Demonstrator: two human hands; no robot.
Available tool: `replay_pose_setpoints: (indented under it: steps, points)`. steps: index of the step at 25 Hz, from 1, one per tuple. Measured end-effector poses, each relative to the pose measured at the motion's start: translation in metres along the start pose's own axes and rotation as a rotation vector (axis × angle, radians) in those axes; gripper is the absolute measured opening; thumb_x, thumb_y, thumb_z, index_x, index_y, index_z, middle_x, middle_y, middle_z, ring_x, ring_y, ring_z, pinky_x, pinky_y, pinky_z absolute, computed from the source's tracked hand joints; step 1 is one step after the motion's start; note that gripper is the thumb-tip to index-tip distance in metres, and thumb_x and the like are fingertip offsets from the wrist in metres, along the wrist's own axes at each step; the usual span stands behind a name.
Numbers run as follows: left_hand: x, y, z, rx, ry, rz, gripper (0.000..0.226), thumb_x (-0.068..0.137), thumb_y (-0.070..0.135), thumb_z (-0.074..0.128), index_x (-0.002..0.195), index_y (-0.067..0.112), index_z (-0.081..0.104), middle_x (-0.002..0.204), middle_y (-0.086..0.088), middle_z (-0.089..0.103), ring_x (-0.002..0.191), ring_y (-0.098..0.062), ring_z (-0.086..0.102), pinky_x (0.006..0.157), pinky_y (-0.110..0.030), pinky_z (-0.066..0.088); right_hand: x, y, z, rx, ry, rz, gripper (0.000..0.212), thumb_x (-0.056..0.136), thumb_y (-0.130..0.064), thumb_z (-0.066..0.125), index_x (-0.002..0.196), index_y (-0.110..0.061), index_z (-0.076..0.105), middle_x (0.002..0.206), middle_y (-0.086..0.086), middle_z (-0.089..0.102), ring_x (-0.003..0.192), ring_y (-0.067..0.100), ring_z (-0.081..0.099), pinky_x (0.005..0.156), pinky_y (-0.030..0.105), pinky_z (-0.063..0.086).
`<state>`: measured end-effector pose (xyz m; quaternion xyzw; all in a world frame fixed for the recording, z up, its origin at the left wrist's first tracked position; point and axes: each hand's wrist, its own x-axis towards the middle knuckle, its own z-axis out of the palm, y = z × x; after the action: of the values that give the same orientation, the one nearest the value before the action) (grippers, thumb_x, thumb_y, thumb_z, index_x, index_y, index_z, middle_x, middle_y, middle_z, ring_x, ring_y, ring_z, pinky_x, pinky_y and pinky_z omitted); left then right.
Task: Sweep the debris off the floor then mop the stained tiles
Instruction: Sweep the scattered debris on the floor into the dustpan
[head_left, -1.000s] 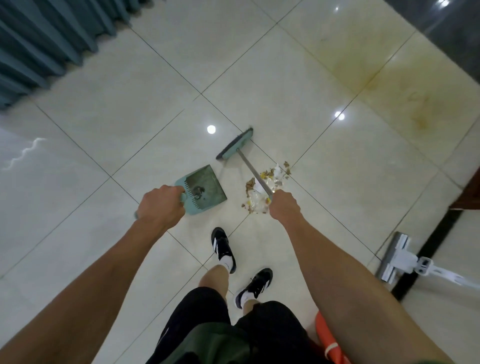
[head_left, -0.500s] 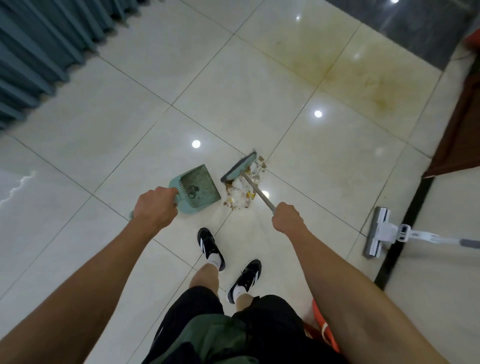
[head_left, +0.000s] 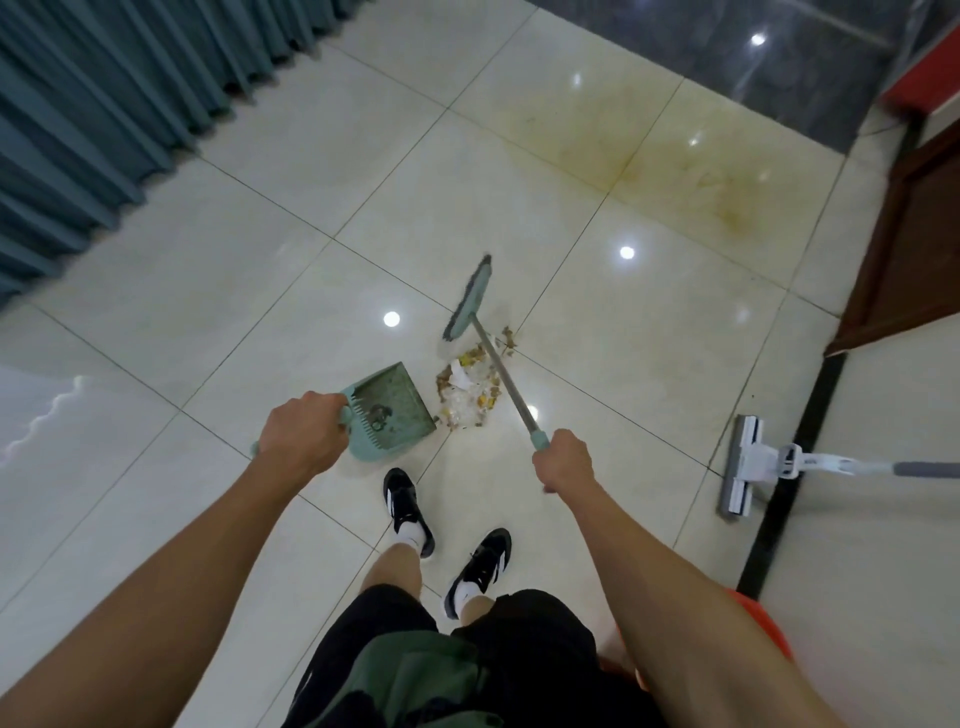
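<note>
My left hand (head_left: 304, 435) grips the handle of a teal dustpan (head_left: 395, 410) resting on the floor, its mouth facing right. A pile of debris (head_left: 470, 389), yellow and brown bits with white scraps, lies just right of the pan. My right hand (head_left: 563, 460) holds the handle end of a teal broom (head_left: 470, 296); its head is beyond the pile, past the far side, and the grey shaft crosses over the debris. Yellow-brown stained tiles (head_left: 649, 150) lie farther ahead. A white flat mop (head_left: 745, 462) lies on the floor to my right.
Teal curtains (head_left: 104, 114) hang along the left. A dark wooden door frame (head_left: 904, 244) and a black floor strip (head_left: 784, 499) are on the right. An orange bucket rim (head_left: 758, 623) sits behind my right arm. My feet (head_left: 410, 512) stand just behind the dustpan.
The broom head has swung away from the pile to its far side, after pulling debris toward the pan half a second ago. The dustpan has stayed beside the pile.
</note>
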<state>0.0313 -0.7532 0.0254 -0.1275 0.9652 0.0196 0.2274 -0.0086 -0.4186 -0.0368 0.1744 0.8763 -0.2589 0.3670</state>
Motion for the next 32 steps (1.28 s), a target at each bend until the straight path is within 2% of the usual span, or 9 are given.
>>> replay_pose_setpoints:
  steps: [2, 4, 9, 11, 14, 21, 24, 27, 32]
  points:
    - [-0.004, 0.002, 0.002, 0.003, -0.008, -0.004, 0.014, 0.091, 0.026, 0.055, 0.101, 0.029, 0.065, 0.075, 0.006, 0.057, 0.065, -0.017, 0.059, 0.052, -0.027, 0.043, -0.002, -0.005, 0.002, 0.240, -0.127, 0.059, 0.019, 0.089, -0.004, 0.062, 0.106, 0.001, 0.057, 0.098, 0.016, 0.057, 0.068, 0.026, 0.062, 0.058, 0.040, 0.062]
    - [-0.007, 0.002, 0.003, 0.016, -0.018, -0.004, 0.016, 0.091, 0.024, 0.054, 0.102, 0.029, 0.065, 0.076, 0.005, 0.057, 0.066, -0.018, 0.059, 0.053, -0.028, 0.042, 0.003, -0.013, 0.001, 0.302, -0.124, 0.050, 0.019, 0.087, -0.003, 0.063, 0.104, 0.005, 0.061, 0.097, 0.017, 0.058, 0.059, 0.025, 0.061, 0.058, 0.040, 0.063]
    - [-0.004, -0.002, 0.005, 0.017, -0.033, 0.007, 0.015, 0.090, 0.021, 0.054, 0.099, 0.028, 0.064, 0.077, 0.003, 0.059, 0.066, -0.019, 0.060, 0.054, -0.029, 0.043, 0.004, -0.013, 0.013, 0.132, -0.031, -0.003, 0.012, 0.088, 0.000, 0.058, 0.099, 0.004, 0.063, 0.099, 0.015, 0.061, 0.055, 0.031, 0.068, 0.051, 0.036, 0.060]
    - [-0.002, -0.006, 0.006, 0.010, -0.037, 0.007, 0.014, 0.090, 0.020, 0.055, 0.099, 0.027, 0.064, 0.079, 0.001, 0.061, 0.067, -0.021, 0.060, 0.057, -0.030, 0.046, 0.005, -0.011, 0.018, 0.029, 0.012, -0.025, 0.013, 0.088, 0.002, 0.057, 0.100, 0.004, 0.063, 0.100, 0.017, 0.063, 0.068, 0.035, 0.071, 0.060, 0.039, 0.061]
    - [0.000, -0.012, 0.011, -0.009, -0.045, 0.006, 0.013, 0.089, 0.021, 0.056, 0.097, 0.028, 0.064, 0.080, 0.001, 0.061, 0.068, -0.023, 0.059, 0.059, -0.031, 0.046, 0.013, -0.013, 0.016, -0.125, 0.084, -0.069, 0.020, 0.089, -0.004, 0.058, 0.108, 0.002, 0.061, 0.108, 0.017, 0.063, 0.092, 0.033, 0.066, 0.071, 0.031, 0.052]
    - [-0.004, -0.022, 0.028, -0.034, -0.028, -0.042, 0.011, 0.090, 0.022, 0.055, 0.092, 0.031, 0.062, 0.075, 0.005, 0.057, 0.062, -0.018, 0.057, 0.053, -0.029, 0.039, 0.057, -0.012, -0.010, -0.224, 0.137, -0.075, 0.029, 0.092, -0.005, 0.057, 0.120, -0.001, 0.059, 0.115, 0.016, 0.064, 0.101, 0.034, 0.066, 0.076, 0.031, 0.050]
    - [-0.015, -0.020, 0.042, -0.039, -0.038, -0.048, 0.011, 0.091, 0.023, 0.055, 0.093, 0.032, 0.061, 0.074, 0.007, 0.056, 0.059, -0.015, 0.055, 0.051, -0.027, 0.037, 0.069, -0.004, -0.012, -0.263, 0.127, -0.074, 0.027, 0.092, -0.005, 0.056, 0.119, -0.001, 0.059, 0.115, 0.017, 0.063, 0.102, 0.035, 0.065, 0.080, 0.033, 0.052]
    - [-0.017, -0.015, 0.051, -0.058, -0.066, -0.062, 0.010, 0.090, 0.022, 0.055, 0.092, 0.030, 0.061, 0.074, 0.007, 0.057, 0.060, -0.016, 0.056, 0.053, -0.029, 0.043, 0.078, -0.004, -0.012, -0.275, 0.079, -0.059, 0.027, 0.093, -0.006, 0.056, 0.119, -0.002, 0.059, 0.113, 0.015, 0.063, 0.100, 0.034, 0.065, 0.076, 0.032, 0.051]
    - [-0.006, -0.021, 0.053, -0.084, -0.075, -0.061, 0.008, 0.089, 0.022, 0.055, 0.089, 0.028, 0.060, 0.075, 0.004, 0.059, 0.064, -0.020, 0.059, 0.058, -0.031, 0.049, 0.069, -0.003, 0.006, -0.248, -0.032, -0.021, 0.023, 0.091, -0.004, 0.055, 0.113, 0.002, 0.059, 0.092, 0.014, 0.058, 0.076, 0.032, 0.062, 0.061, 0.031, 0.050]
